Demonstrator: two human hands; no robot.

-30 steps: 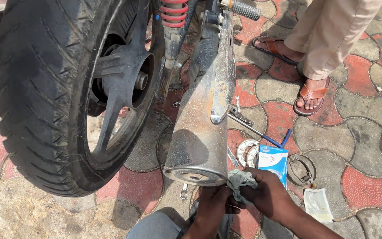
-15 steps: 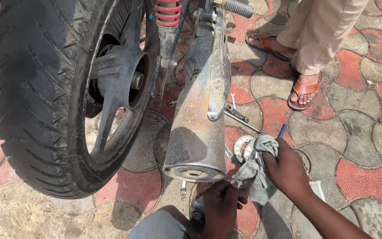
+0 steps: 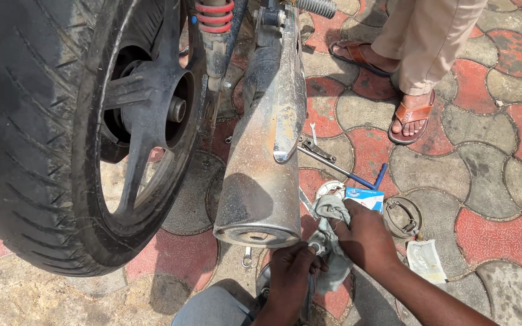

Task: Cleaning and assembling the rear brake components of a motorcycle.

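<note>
My right hand (image 3: 365, 235) grips a dirty grey rag (image 3: 332, 241) just right of the rusty motorcycle exhaust pipe (image 3: 264, 163). My left hand (image 3: 289, 278) sits below the exhaust's end, fingers pinched on a small round metal part (image 3: 316, 247) that the rag touches. A small blue and white box (image 3: 364, 197) lies just above my right hand. The rear tyre (image 3: 37, 133) fills the left of the view.
Spanners (image 3: 318, 151) and a blue-handled tool (image 3: 357, 179) lie on the red and grey paving. Brake shoes (image 3: 403, 216) and a clear packet (image 3: 424, 261) sit right of my hand. A person in sandals (image 3: 412, 115) stands at the top right. A red shock spring (image 3: 214, 15) hangs above.
My right hand came down with the rag from beside the box to the small part that my left hand holds. The view shifted slightly.
</note>
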